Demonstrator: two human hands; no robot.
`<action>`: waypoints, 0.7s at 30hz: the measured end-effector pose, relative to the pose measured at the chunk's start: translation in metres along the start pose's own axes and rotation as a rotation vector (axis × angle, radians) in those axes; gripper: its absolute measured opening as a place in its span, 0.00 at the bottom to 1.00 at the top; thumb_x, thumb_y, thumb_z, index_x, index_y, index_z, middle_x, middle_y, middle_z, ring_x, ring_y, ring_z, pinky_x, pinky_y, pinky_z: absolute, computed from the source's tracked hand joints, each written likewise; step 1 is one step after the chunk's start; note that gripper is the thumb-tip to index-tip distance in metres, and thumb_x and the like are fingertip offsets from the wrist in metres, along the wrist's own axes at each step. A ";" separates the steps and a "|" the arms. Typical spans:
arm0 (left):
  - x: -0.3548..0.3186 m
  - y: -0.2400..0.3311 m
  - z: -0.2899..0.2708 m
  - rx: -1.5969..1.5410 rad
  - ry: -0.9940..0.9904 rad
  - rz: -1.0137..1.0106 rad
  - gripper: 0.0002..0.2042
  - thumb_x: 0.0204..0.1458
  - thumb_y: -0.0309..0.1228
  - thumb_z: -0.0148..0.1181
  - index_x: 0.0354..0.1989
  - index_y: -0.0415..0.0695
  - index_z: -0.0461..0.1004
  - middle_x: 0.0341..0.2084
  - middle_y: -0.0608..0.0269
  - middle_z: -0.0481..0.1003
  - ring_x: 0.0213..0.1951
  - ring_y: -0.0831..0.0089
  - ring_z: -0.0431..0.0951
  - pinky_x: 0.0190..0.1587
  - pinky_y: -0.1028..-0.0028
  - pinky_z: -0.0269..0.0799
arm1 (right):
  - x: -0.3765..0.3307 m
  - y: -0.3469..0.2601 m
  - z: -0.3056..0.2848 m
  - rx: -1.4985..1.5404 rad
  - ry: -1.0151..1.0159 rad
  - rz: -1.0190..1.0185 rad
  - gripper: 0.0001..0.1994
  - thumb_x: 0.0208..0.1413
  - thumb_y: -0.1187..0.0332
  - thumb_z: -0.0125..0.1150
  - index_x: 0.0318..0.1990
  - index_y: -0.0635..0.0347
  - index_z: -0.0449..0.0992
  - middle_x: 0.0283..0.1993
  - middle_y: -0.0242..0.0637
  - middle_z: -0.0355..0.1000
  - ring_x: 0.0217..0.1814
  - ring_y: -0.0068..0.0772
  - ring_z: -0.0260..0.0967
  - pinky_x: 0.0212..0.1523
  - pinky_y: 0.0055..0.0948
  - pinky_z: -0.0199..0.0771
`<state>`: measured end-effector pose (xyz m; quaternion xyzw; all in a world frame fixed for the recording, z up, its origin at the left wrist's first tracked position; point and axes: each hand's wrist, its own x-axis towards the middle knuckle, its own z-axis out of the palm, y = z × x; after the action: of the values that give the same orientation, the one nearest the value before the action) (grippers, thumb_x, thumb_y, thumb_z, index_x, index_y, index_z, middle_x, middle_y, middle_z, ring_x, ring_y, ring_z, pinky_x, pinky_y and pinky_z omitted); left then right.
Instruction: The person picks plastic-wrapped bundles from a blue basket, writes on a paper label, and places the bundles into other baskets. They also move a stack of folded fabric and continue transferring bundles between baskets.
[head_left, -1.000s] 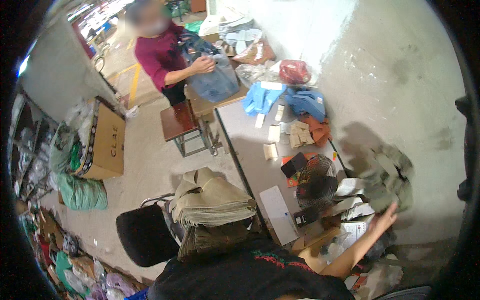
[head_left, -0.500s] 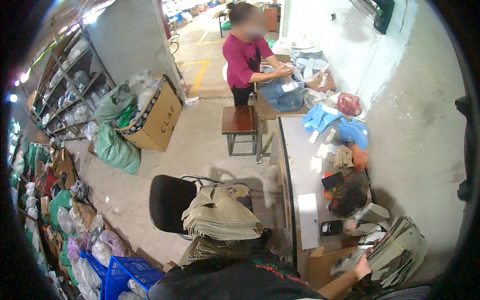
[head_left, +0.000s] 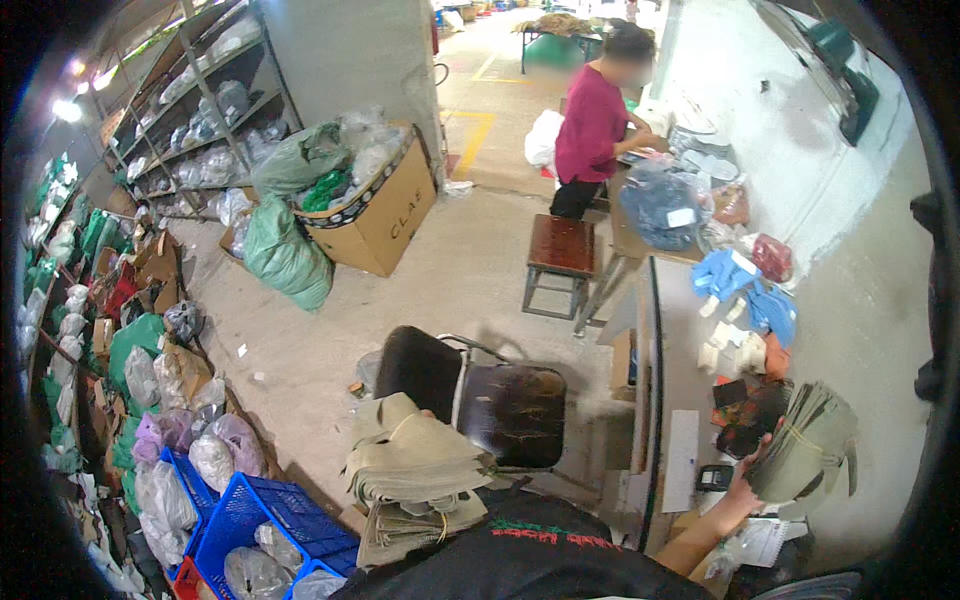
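Nearest: layered olive stack (head_left: 415, 455) in front of torso. Left hand (head_left: 428, 413) mostly hidden behind it, fingertip seemingly showing; cannot tell grip. Right hand (head_left: 748, 485) pinches left edge of tied olive bundle (head_left: 808, 450), near right edge of surface (head_left: 680, 370), by wall (head_left: 880, 270).

Likely handling: many thin, floppy layers, moderately heavy together, not fragile; loose edges may fan or slide. Best hold: full thickness beside tie, palm supporting underneath.

Beyond stack: dark chair (head_left: 512, 412).
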<state>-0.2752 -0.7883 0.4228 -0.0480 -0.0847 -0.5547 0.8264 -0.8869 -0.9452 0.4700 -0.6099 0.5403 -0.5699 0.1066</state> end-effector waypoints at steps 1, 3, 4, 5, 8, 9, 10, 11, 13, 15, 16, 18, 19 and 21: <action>-0.001 0.022 -0.002 0.003 -0.004 0.016 0.27 0.54 0.46 0.66 0.61 0.58 0.66 0.59 0.64 0.65 0.57 0.66 0.69 0.60 0.45 0.65 | 0.007 -0.017 0.027 0.203 -0.048 0.026 0.30 0.70 0.65 0.38 0.76 0.60 0.44 0.80 0.39 0.42 0.80 0.37 0.45 0.77 0.35 0.46; 0.001 0.068 -0.005 0.010 -0.011 0.045 0.27 0.53 0.46 0.66 0.61 0.58 0.66 0.59 0.64 0.65 0.57 0.67 0.69 0.61 0.45 0.65 | 0.016 -0.054 0.094 0.995 -0.215 0.053 0.33 0.70 0.61 0.40 0.76 0.60 0.39 0.81 0.43 0.39 0.79 0.47 0.45 0.76 0.45 0.47; -0.001 0.090 -0.007 0.010 -0.013 0.062 0.27 0.53 0.46 0.66 0.61 0.58 0.66 0.59 0.64 0.65 0.57 0.67 0.69 0.61 0.45 0.65 | 0.021 -0.072 0.129 1.471 -0.357 0.124 0.35 0.69 0.58 0.42 0.77 0.59 0.37 0.81 0.45 0.37 0.79 0.52 0.45 0.75 0.52 0.48; -0.003 0.110 -0.009 0.007 -0.016 0.083 0.28 0.53 0.46 0.66 0.62 0.58 0.66 0.59 0.64 0.65 0.57 0.67 0.69 0.61 0.45 0.65 | 0.022 -0.089 0.162 2.112 -0.560 0.197 0.38 0.68 0.56 0.45 0.77 0.59 0.33 0.81 0.48 0.35 0.78 0.59 0.45 0.73 0.61 0.50; -0.015 0.164 -0.010 -0.018 -0.029 0.152 0.28 0.53 0.47 0.66 0.62 0.58 0.66 0.60 0.64 0.65 0.57 0.67 0.69 0.61 0.45 0.65 | 0.019 -0.131 0.257 1.951 -0.498 0.171 0.38 0.66 0.55 0.48 0.74 0.66 0.39 0.77 0.54 0.44 0.64 0.57 0.57 0.49 0.59 0.76; -0.020 0.179 -0.010 -0.022 -0.038 0.181 0.29 0.53 0.47 0.67 0.62 0.58 0.66 0.60 0.64 0.65 0.58 0.67 0.68 0.61 0.46 0.65 | 0.018 -0.142 0.281 1.888 -0.504 0.200 0.36 0.66 0.56 0.48 0.73 0.68 0.43 0.75 0.53 0.49 0.58 0.51 0.58 0.42 0.53 0.80; -0.027 0.195 -0.008 -0.019 -0.034 0.210 0.29 0.53 0.47 0.67 0.62 0.58 0.66 0.60 0.64 0.65 0.58 0.67 0.68 0.61 0.46 0.65 | 0.018 -0.152 0.301 1.925 -0.563 0.230 0.36 0.66 0.56 0.48 0.73 0.69 0.44 0.74 0.54 0.50 0.58 0.50 0.58 0.41 0.52 0.80; -0.037 0.207 -0.007 -0.017 -0.036 0.245 0.29 0.53 0.47 0.67 0.62 0.58 0.65 0.60 0.64 0.65 0.58 0.67 0.68 0.61 0.46 0.65 | 0.016 -0.160 0.322 1.964 -0.627 0.273 0.36 0.66 0.57 0.48 0.73 0.69 0.44 0.73 0.54 0.51 0.58 0.49 0.58 0.40 0.51 0.81; -0.060 0.222 -0.005 -0.021 -0.033 0.316 0.30 0.52 0.47 0.67 0.63 0.58 0.65 0.60 0.65 0.65 0.58 0.67 0.68 0.61 0.46 0.66 | 0.019 -0.173 0.355 1.904 -0.741 0.324 0.35 0.66 0.58 0.49 0.72 0.71 0.45 0.72 0.54 0.52 0.57 0.48 0.58 0.39 0.48 0.82; -0.087 0.225 -0.004 -0.033 -0.024 0.389 0.30 0.52 0.47 0.67 0.63 0.58 0.65 0.60 0.65 0.64 0.58 0.67 0.68 0.61 0.46 0.66 | 0.022 -0.182 0.386 1.996 -0.884 0.329 0.34 0.65 0.59 0.49 0.71 0.72 0.47 0.70 0.53 0.54 0.55 0.45 0.59 0.38 0.45 0.81; -0.097 0.227 -0.004 -0.036 -0.028 0.425 0.30 0.52 0.47 0.68 0.63 0.58 0.65 0.61 0.65 0.64 0.58 0.67 0.68 0.61 0.46 0.66 | 0.023 -0.189 0.400 1.908 -0.831 0.357 0.34 0.65 0.60 0.50 0.71 0.73 0.47 0.69 0.53 0.56 0.54 0.44 0.60 0.37 0.43 0.81; -0.116 0.222 -0.006 -0.051 -0.039 0.486 0.31 0.52 0.47 0.68 0.64 0.58 0.65 0.61 0.65 0.64 0.59 0.67 0.68 0.61 0.46 0.66 | 0.029 -0.199 0.435 1.833 -0.926 0.366 0.34 0.65 0.60 0.50 0.70 0.74 0.48 0.66 0.52 0.59 0.53 0.42 0.61 0.35 0.40 0.80; -0.123 0.218 -0.009 -0.062 -0.051 0.515 0.31 0.52 0.47 0.68 0.64 0.58 0.65 0.61 0.65 0.64 0.59 0.67 0.68 0.61 0.46 0.66 | 0.027 -0.204 0.449 1.841 -0.932 0.399 0.34 0.64 0.59 0.51 0.70 0.74 0.48 0.64 0.51 0.60 0.52 0.40 0.61 0.34 0.38 0.79; -0.132 0.210 -0.015 -0.081 -0.088 0.561 0.31 0.52 0.47 0.68 0.64 0.58 0.65 0.61 0.65 0.64 0.59 0.68 0.68 0.61 0.47 0.66 | 0.024 -0.210 0.481 1.907 -1.223 0.384 0.35 0.64 0.58 0.51 0.70 0.74 0.49 0.59 0.49 0.62 0.50 0.38 0.61 0.32 0.36 0.78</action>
<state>-0.1288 -0.5909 0.3856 -0.1266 -0.0816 -0.3049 0.9404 -0.3901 -1.1148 0.4837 -0.3635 -0.1691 -0.3303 0.8545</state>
